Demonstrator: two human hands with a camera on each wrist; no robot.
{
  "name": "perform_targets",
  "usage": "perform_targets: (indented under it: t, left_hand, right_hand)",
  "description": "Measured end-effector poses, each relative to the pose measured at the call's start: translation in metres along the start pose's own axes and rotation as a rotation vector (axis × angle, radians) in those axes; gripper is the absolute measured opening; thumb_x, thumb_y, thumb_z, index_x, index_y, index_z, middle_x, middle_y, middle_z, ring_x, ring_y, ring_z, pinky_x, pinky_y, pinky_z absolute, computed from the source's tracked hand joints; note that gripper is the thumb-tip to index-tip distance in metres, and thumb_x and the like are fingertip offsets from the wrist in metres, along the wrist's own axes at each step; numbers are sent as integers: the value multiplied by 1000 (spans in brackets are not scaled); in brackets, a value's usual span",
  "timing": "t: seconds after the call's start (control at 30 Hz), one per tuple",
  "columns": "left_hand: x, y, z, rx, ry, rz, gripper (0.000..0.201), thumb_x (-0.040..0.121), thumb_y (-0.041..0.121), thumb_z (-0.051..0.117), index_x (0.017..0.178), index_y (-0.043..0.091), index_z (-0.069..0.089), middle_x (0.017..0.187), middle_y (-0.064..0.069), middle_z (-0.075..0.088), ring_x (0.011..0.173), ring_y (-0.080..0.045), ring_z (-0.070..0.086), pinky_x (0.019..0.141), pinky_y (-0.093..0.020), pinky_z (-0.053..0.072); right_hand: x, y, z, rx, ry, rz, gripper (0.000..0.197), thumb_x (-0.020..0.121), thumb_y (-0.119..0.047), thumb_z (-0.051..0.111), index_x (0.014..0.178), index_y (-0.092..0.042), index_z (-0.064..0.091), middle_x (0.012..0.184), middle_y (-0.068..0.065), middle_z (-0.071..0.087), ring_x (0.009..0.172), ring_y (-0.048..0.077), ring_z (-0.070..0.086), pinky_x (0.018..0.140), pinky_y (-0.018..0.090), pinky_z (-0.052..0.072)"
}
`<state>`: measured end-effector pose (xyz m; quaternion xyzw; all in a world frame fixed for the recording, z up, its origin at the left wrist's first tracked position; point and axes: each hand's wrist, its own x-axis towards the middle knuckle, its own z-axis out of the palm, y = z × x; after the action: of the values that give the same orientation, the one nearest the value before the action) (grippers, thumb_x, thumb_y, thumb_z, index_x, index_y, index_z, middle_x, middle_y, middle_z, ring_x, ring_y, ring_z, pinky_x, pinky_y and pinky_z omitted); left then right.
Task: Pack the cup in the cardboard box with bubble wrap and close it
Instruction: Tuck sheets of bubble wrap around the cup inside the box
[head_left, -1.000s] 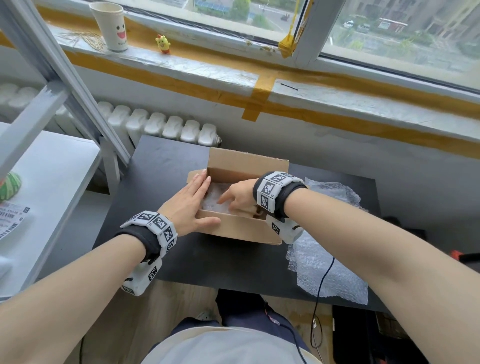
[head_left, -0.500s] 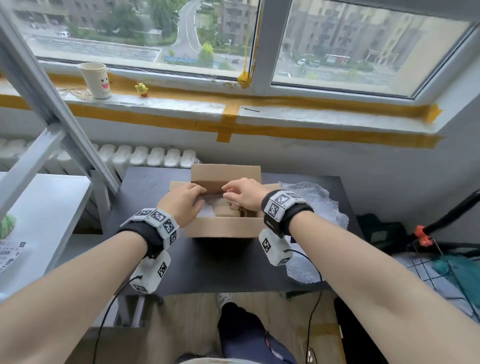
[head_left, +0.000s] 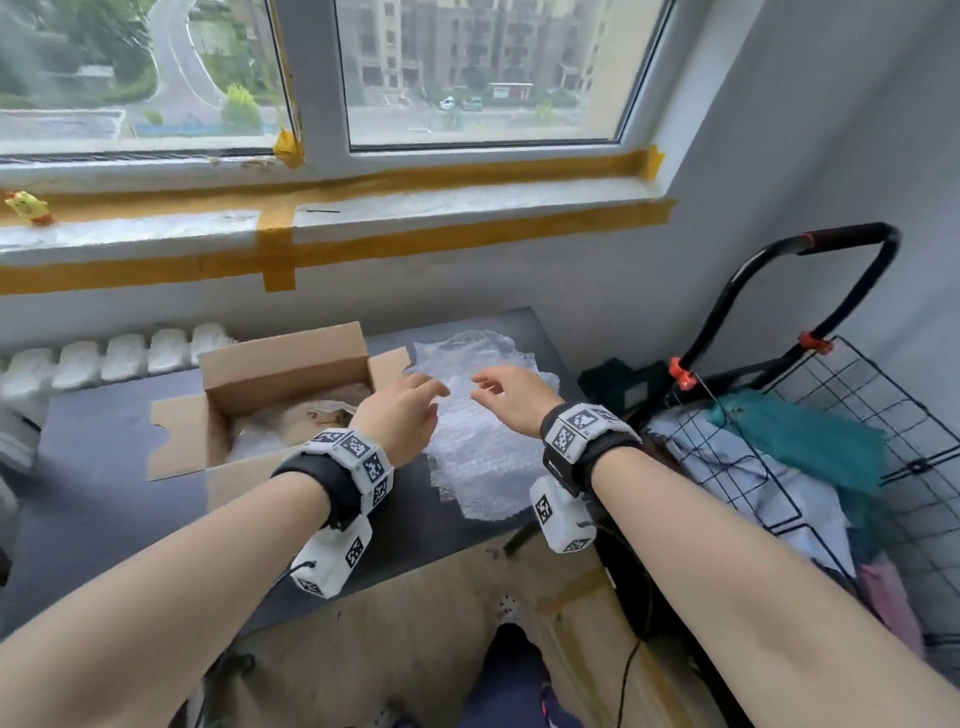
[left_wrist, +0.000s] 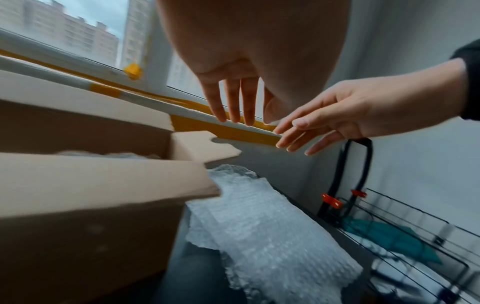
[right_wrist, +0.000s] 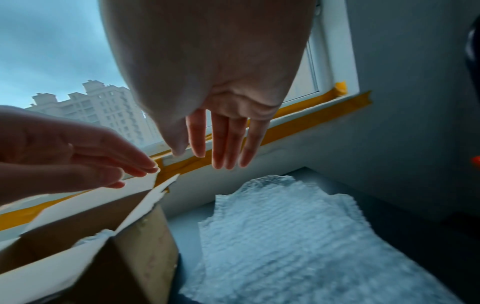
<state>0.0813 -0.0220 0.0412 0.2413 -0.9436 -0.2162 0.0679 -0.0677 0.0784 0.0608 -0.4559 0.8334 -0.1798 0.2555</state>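
The cardboard box (head_left: 283, 371) stands open on the black table (head_left: 104, 519), all its flaps up or spread. Inside lie bubble wrap and a tan rounded thing (head_left: 306, 418); I cannot tell whether it is the cup. A loose bubble wrap sheet (head_left: 483, 457) lies flat to the right of the box (left_wrist: 91, 185), and also shows in the wrist views (left_wrist: 262, 230) (right_wrist: 285, 236). My left hand (head_left: 415, 402) and right hand (head_left: 493, 387) hover side by side above that sheet, fingers straight and apart, holding nothing. Neither hand touches the box (right_wrist: 135, 246).
A black cart with a wire basket (head_left: 810, 467) full of clothes stands against the table's right edge. The taped windowsill (head_left: 415, 208) holds a small yellow toy (head_left: 26, 208). A white radiator (head_left: 119, 353) runs behind the table at the left.
Both hands have left the box and moved right, over the loose bubble wrap sheet. The head view has swung right, bringing the cart into sight.
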Motion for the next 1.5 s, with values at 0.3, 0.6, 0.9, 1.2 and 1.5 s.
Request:
perform_targets:
  t: [0.3,0.6,0.9,1.2,1.5]
  left_hand:
    - [40,42,81,-1,-180,-76,37,98,18,41,134,16,44,143,-2,43,130,-21,41,97,-39,46]
    - [53,21,127,141,-296,-285,66,93,44,49,146,16,23,157,-11,17,144,-27,18,118,-39,20]
    - [58,9,141,192,-309,-325,50,88,29,61,132,13,44,132,-9,48,120,-29,46,98,-39,41]
    - [57,13,129,109,-159,-283,19,95,17,50,112,10,57,111,-10,59,103,-31,53,68,-37,42]
    - [48,28,102,36,-133,-226,37,102,28,34,136,24,47,142,-4,49,132,-23,41,98,-40,43]
  right_hand:
    - [6,97,-1,-58,-146,107,47,94,-31,55,138,-19,45,144,3,47,131,21,46,109,39,38]
    - [36,147,30,-162,-260,-2,74,89,-26,63,149,-27,20,161,-4,9,148,16,14,119,41,21]
    - [51,162,49,-285,-280,-77,79,84,-13,68,148,-26,23,160,-2,14,145,20,21,115,40,24]
    - [46,151,34,-226,-74,-33,37,90,-13,57,127,-19,55,136,-1,54,124,22,50,104,35,37]
    - [25,135,16,-108,-85,105,79,80,-38,72,146,-22,30,156,3,25,141,23,31,114,43,32]
